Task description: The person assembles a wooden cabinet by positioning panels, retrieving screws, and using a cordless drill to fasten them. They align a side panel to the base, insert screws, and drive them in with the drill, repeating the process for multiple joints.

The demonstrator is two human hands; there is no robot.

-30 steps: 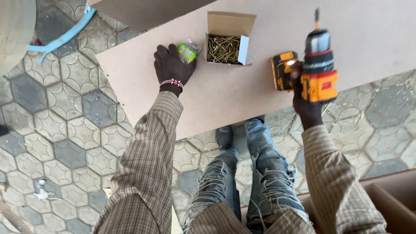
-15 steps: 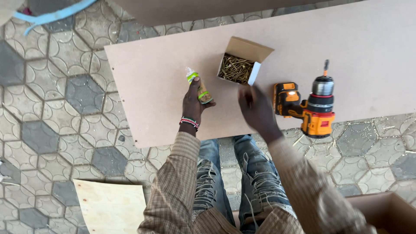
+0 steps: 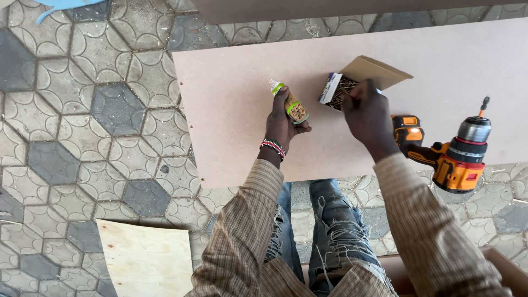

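Now the right hand dips pinched fingers into the open cardboard box of brass screws on the pale fibreboard worktop; the left hand grips a small green-banded packet. Lifting one screw needs a fine pinch.

left hand gripping small packet | right hand digging in screw box | drill lying on board

matt fibreboard panel; cardboard screw box; glossy plastic drill.
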